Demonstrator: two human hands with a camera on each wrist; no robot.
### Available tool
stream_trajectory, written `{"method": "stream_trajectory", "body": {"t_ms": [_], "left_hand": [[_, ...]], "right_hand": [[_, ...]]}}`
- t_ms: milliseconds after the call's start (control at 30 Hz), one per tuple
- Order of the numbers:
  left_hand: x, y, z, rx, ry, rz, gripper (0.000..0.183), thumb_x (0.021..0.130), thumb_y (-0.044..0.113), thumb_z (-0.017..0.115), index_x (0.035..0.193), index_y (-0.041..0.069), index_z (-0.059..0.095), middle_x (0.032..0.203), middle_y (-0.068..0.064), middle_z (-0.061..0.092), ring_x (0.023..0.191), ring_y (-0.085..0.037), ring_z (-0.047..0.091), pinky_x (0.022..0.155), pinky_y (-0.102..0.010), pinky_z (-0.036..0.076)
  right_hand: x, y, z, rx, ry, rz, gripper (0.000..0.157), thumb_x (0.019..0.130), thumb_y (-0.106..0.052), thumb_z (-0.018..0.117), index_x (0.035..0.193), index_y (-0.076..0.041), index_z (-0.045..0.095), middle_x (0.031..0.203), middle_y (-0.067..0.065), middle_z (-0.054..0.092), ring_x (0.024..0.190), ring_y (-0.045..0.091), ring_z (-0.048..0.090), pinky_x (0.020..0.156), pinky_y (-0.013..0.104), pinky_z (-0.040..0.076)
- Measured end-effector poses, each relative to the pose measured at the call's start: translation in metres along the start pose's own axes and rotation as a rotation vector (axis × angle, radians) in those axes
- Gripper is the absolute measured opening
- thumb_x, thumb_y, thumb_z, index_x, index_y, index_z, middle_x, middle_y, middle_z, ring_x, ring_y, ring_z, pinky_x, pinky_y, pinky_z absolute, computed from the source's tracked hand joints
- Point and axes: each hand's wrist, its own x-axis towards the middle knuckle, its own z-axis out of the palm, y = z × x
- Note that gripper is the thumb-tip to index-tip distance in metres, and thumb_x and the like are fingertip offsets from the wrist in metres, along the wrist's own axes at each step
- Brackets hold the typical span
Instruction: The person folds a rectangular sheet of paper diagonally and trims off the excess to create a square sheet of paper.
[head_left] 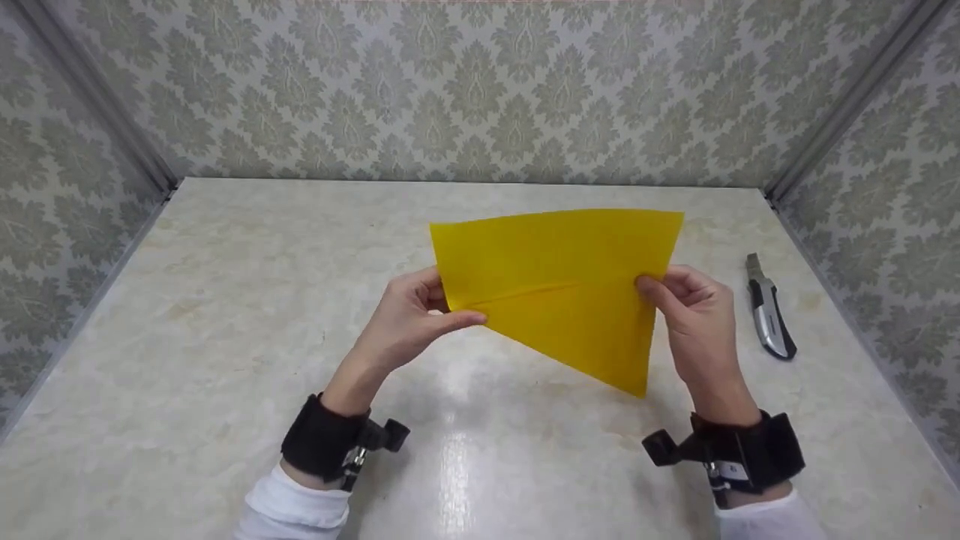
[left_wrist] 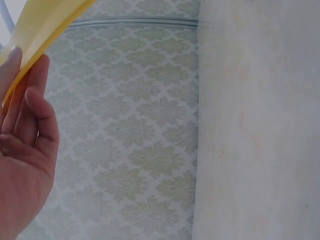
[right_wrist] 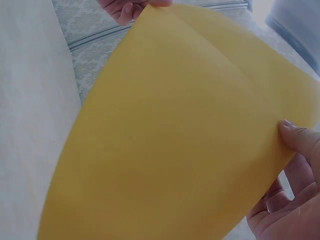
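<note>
A yellow sheet of paper [head_left: 555, 277] is held up over the table between both hands. Its lower edge slants down to a corner at the right, and a faint crease runs across it from the left hand. The left hand [head_left: 412, 311] pinches the left edge near the lower left corner, thumb in front and fingers behind. At the right edge the right hand [head_left: 694, 315] pinches the sheet with the thumb on the near face; its fingers are partly hidden behind. In the right wrist view the paper [right_wrist: 165, 120] fills most of the picture.
A utility knife [head_left: 770, 319] with a grey and black handle lies on the table [head_left: 187, 315] to the right of the right hand. Patterned wall panels [head_left: 465, 90] stand behind and on both sides. Each wrist wears a black strap [head_left: 326, 439] with a small camera mount.
</note>
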Motion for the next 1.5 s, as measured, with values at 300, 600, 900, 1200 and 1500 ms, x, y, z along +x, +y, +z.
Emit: {"method": "stream_trajectory", "body": {"t_ms": [300, 600, 900, 1200, 1500], "left_hand": [[0.0, 0.001, -0.001, -0.009, 0.01, -0.001, 0.032, 0.082, 0.015, 0.081, 0.113, 0.007, 0.075, 0.103, -0.013, 0.077, 0.084, -0.017, 0.075, 0.076, -0.028, 0.06], [0.0, 0.001, -0.006, -0.002, 0.029, -0.022, 0.023, 0.085, 0.012, 0.077, 0.107, 0.003, 0.077, 0.097, -0.014, 0.078, 0.074, -0.014, 0.07, 0.063, -0.022, 0.053], [-0.002, 0.003, -0.009, 0.034, 0.165, 0.006, 0.019, 0.081, 0.018, 0.082, 0.1, 0.011, 0.08, 0.087, -0.007, 0.079, 0.075, -0.022, 0.075, 0.056, -0.024, 0.051], [-0.002, 0.004, -0.013, 0.139, 0.077, 0.057, 0.015, 0.092, 0.018, 0.07, 0.104, 0.013, 0.079, 0.091, -0.007, 0.079, 0.083, -0.016, 0.075, 0.057, -0.023, 0.053], [-0.003, 0.002, -0.013, 0.251, 0.171, 0.14, 0.012, 0.089, 0.019, 0.074, 0.098, 0.016, 0.081, 0.086, 0.0, 0.079, 0.07, -0.008, 0.066, 0.054, -0.019, 0.049]], "right_hand": [[0.001, 0.001, -0.003, 0.01, -0.005, -0.005, 0.01, 0.087, -0.005, 0.075, 0.096, -0.001, 0.077, 0.085, -0.001, 0.079, 0.087, 0.016, 0.067, 0.085, 0.025, 0.057], [0.001, -0.001, -0.004, 0.045, -0.043, -0.007, 0.013, 0.087, -0.004, 0.074, 0.099, 0.0, 0.078, 0.088, -0.001, 0.079, 0.089, 0.015, 0.069, 0.086, 0.025, 0.057], [0.0, -0.002, -0.004, 0.023, -0.114, -0.013, 0.019, 0.088, -0.002, 0.072, 0.106, 0.005, 0.075, 0.094, 0.0, 0.079, 0.091, 0.015, 0.07, 0.089, 0.028, 0.057], [0.001, -0.004, -0.01, -0.003, -0.122, 0.003, 0.019, 0.09, -0.005, 0.071, 0.107, 0.004, 0.074, 0.094, -0.001, 0.079, 0.091, 0.014, 0.069, 0.09, 0.025, 0.056], [0.001, -0.005, -0.015, -0.069, -0.155, -0.003, 0.02, 0.092, -0.007, 0.069, 0.107, 0.005, 0.073, 0.089, -0.002, 0.078, 0.081, 0.013, 0.067, 0.078, 0.023, 0.057]]}}
